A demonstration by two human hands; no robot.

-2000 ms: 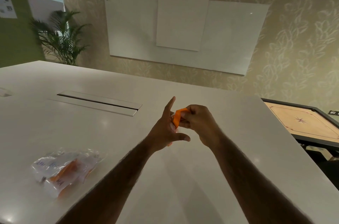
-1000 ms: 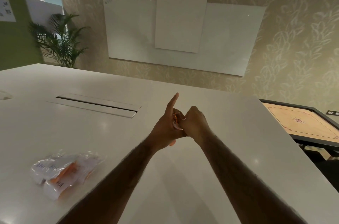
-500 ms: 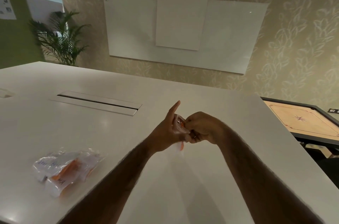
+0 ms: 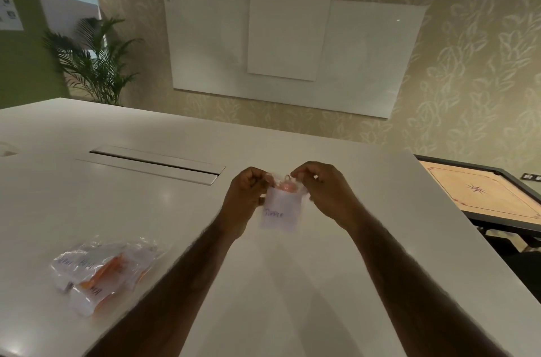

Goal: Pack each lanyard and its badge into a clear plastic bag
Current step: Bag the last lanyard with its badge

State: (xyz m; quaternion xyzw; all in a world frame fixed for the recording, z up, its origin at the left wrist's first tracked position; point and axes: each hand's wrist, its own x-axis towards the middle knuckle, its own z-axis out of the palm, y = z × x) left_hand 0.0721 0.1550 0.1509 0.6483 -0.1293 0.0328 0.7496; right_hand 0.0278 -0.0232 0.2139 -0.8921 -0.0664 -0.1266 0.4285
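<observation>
The small clear plastic bag (image 4: 281, 212) with the white handwritten badge and bunched orange lanyard (image 4: 288, 187) inside hangs upright above the white table (image 4: 307, 283), long axis vertical, its mouth on top between my fists. My left hand (image 4: 247, 195) and right hand (image 4: 325, 190) each pinch an upper corner, equally near. Packed clear bags (image 4: 102, 272) lie well apart, lower left.

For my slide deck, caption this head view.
Both hands hold a bagged badge above the table.
</observation>
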